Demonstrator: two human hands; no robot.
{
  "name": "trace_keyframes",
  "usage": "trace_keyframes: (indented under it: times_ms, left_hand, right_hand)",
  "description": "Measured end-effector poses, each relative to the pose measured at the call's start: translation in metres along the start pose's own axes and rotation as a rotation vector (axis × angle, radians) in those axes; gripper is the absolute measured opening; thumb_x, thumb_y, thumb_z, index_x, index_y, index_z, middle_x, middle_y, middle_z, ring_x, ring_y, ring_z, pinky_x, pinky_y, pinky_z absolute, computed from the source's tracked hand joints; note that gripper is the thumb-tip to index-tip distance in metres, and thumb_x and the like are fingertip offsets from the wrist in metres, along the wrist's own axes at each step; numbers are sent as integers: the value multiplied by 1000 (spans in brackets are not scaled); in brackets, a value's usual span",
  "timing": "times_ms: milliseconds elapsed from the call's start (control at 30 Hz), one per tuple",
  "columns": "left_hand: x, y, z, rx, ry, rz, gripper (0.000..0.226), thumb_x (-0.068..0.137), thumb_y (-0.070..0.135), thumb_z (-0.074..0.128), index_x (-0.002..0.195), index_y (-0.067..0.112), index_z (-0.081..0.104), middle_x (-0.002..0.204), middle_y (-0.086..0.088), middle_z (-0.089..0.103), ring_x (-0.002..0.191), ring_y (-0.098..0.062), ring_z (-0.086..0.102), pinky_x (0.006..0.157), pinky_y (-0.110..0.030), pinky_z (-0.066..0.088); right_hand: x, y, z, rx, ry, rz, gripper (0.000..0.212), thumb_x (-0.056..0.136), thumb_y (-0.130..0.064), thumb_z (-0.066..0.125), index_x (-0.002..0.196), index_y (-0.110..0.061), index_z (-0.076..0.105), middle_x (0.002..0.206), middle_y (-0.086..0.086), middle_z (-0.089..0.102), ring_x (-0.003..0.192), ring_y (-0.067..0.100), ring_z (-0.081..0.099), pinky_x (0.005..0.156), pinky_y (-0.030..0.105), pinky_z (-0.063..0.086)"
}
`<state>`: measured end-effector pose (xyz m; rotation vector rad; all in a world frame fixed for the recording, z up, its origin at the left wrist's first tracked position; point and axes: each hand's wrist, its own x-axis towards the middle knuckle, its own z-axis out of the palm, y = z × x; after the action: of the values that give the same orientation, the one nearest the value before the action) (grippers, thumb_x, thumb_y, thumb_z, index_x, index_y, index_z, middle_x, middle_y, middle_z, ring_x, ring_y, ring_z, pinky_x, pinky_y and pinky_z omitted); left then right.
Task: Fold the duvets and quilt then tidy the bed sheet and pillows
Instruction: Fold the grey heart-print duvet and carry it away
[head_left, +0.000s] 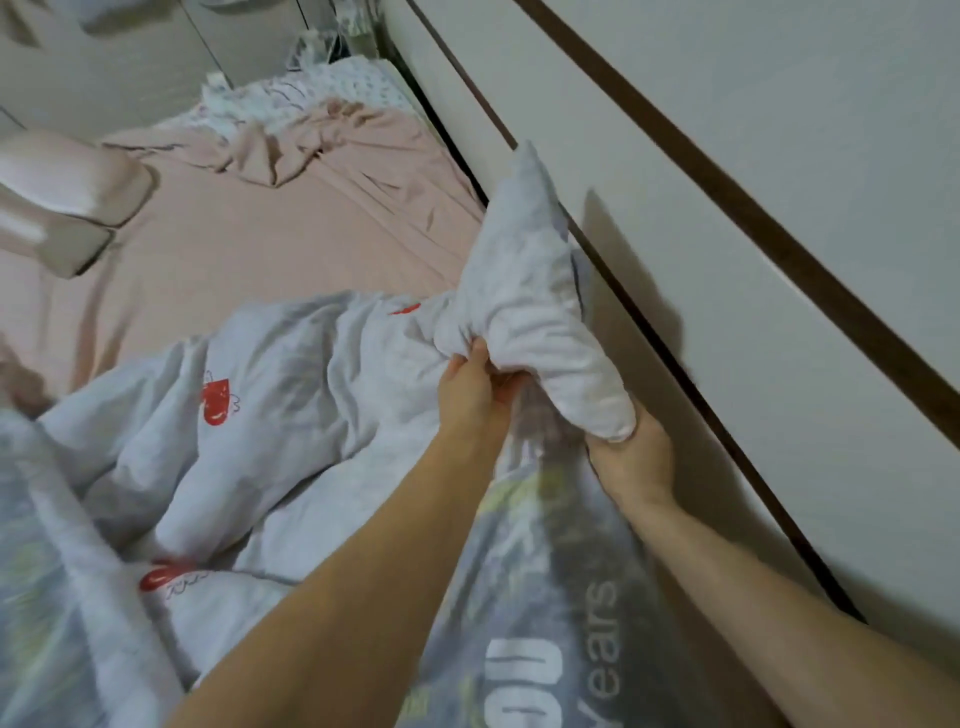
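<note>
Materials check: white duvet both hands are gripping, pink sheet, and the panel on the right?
White duvet: soft woven fabric, likely cotton, matte; it bunches and creases where the left hand and right hand grip it. Pink sheet: thin matte cloth, fine wrinkles. Panel: rigid, smooth, probably laminated board, with dark strips.

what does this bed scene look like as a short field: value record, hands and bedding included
left hand: grips a bunched corner of the white duvet
right hand: holds the same corner from below
duvet corner: lifted, close to the white wall panel
duvet print: red hearts
grey printed cover: under the forearms, lettering visible
bed sheet: pink, wrinkled at the far end
pillows: pink, stacked at the left edge
folding state: duvet not yet folded, crumpled across the near bed
</note>
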<state>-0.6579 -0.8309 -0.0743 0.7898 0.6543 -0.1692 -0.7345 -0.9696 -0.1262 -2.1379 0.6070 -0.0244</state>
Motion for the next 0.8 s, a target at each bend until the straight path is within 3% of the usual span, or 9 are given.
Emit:
trace_keyframes:
  times_ms: [133, 300, 400, 467, 500, 567, 600, 700, 800]
  left_hand:
    - [13, 65, 66, -30, -64, 155, 22, 101, 8, 46, 123, 7, 50, 93, -10, 64, 57, -13, 63, 68, -39, 59]
    - [35, 130, 128, 118, -164, 375, 6, 98, 10, 49, 94, 8, 52, 87, -14, 58, 70, -21, 58, 83, -46, 52]
    - [66, 151, 139, 505, -135, 500, 10, 94, 14, 52, 102, 7, 51, 95, -12, 54, 82, -26, 55, 79, -42, 48]
    - [71, 138, 121, 857, -43, 456, 33, 96, 16, 54, 126, 6, 44, 108, -11, 51, 91, -25, 58, 82, -32, 55]
    - [69, 126, 107, 1056, 7, 395, 46, 95, 19, 56, 136, 5, 38, 119, -11, 50, 101, -24, 58, 85, -25, 52]
    - [59, 97, 61, 1445, 74, 226, 63, 95, 26, 57, 146, 3, 27, 146, -13, 38, 132, -27, 41, 106, -30, 38]
    - [54, 84, 43, 1563, 65, 170, 65, 95, 29, 56, 147, 3, 27, 150, -15, 33, 137, -29, 35, 110, -35, 32]
    - [26, 49, 10, 1630, 14, 122, 51, 95, 28, 56, 139, 6, 43, 140, -16, 48, 125, -30, 49, 103, -33, 39]
    - [-18, 12, -1, 1658, -89, 156, 41, 93, 29, 59, 128, 9, 57, 126, -11, 61, 114, -26, 58, 91, -26, 41]
  right_hand:
    - [60, -90, -32, -84, 161, -264, 21, 83, -23, 68, 102, -14, 66, 90, 9, 71, 81, 30, 65, 66, 27, 40]
    - [120, -172, -41, -45, 275, -434, 25, 86, -25, 64, 109, -15, 62, 94, 8, 71, 85, 31, 65, 66, 28, 39]
    - [160, -203, -15, 15, 15, -345, 59, 83, -37, 66, 133, -19, 40, 119, 6, 63, 105, 28, 60, 79, 31, 44]
    - [171, -191, 12, -83, -252, -239, 88, 78, -51, 68, 146, -22, 19, 138, 9, 49, 122, 33, 50, 98, 44, 44]
    - [172, -177, 20, -148, -348, -214, 90, 79, -53, 66, 147, -20, 17, 140, 11, 46, 125, 34, 47, 102, 44, 41]
    - [152, -135, 23, -239, -544, -160, 67, 88, -46, 60, 137, -9, 34, 126, 3, 55, 119, 25, 52, 95, 29, 41]
    - [143, -112, 20, -271, -610, -163, 52, 91, -42, 54, 129, -7, 43, 112, -4, 57, 113, 22, 55, 87, 24, 39]
    - [110, -46, 4, -366, -677, -41, 38, 97, -46, 41, 110, -14, 59, 110, 12, 61, 101, 26, 56, 81, 29, 38]
    - [68, 18, -19, -452, -659, 221, 53, 99, -43, 43, 130, -1, 51, 135, 21, 52, 120, 31, 52, 95, 32, 39]
